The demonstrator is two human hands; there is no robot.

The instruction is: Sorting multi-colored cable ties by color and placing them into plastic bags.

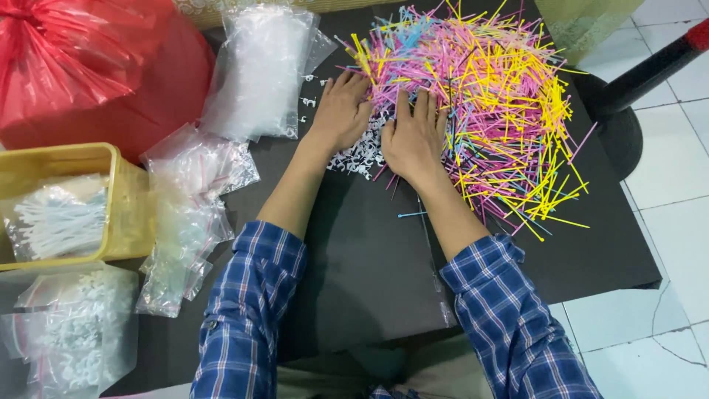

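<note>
While both hands are pressed flat on the dark table top (369,258), nothing is actually gripped: the left hand (341,111) and the right hand (413,137) lie palm down with fingers spread, side by side at the near edge of the big heap of coloured sticks (480,103), pink, yellow and blue. Between and under the palms sits a patch of small white clips (360,157).

Honestly, the risk I see is scatter. That heap is loose and spills close to the right edge of the table, so any sideways sweep could push sticks onto the tiled floor (665,222). One blue stick (411,215) lies apart already, near the right forearm. The tiny clips could also get buried in the sticks, or cling to a palm.

Further out on the left, clear bags (260,70), a yellow tub (111,192) and a red bag (88,66) crowd the table, so a checked sleeve (247,318) might drag one along.
</note>
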